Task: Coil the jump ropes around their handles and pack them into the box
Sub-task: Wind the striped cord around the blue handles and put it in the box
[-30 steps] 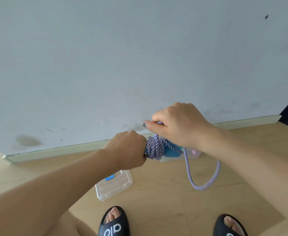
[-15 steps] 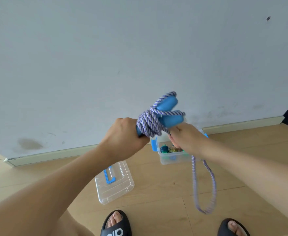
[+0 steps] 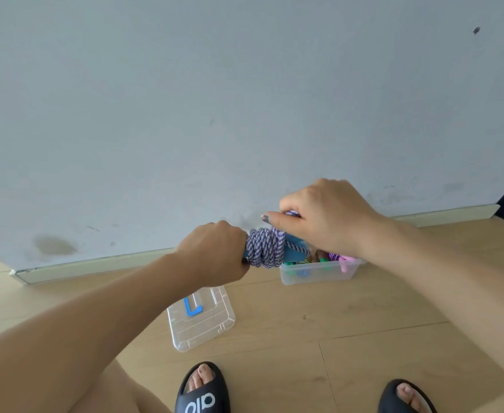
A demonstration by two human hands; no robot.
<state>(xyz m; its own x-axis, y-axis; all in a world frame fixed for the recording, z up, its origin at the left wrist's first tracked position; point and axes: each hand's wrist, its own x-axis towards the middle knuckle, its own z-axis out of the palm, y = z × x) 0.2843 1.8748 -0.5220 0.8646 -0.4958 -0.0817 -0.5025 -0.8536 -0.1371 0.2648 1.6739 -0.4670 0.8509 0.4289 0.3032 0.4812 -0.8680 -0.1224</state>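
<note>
Two hands [image 3: 215, 251] [image 3: 325, 216], one coiled rope [image 3: 265, 248] (purple-white), one box [image 3: 319, 272], one lid [image 3: 203, 320], two sandals [image 3: 203, 391] [image 3: 405, 397].

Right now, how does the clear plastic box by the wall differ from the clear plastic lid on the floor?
The clear plastic box sits near the wall's baseboard; the clear plastic lid lies closer to the feet. The box holds colourful items; the lid holds nothing and shows a blue latch. The right hand partly hides the box; the left hand partly covers the lid. Both are transparent and rest on the wooden floor.
</note>
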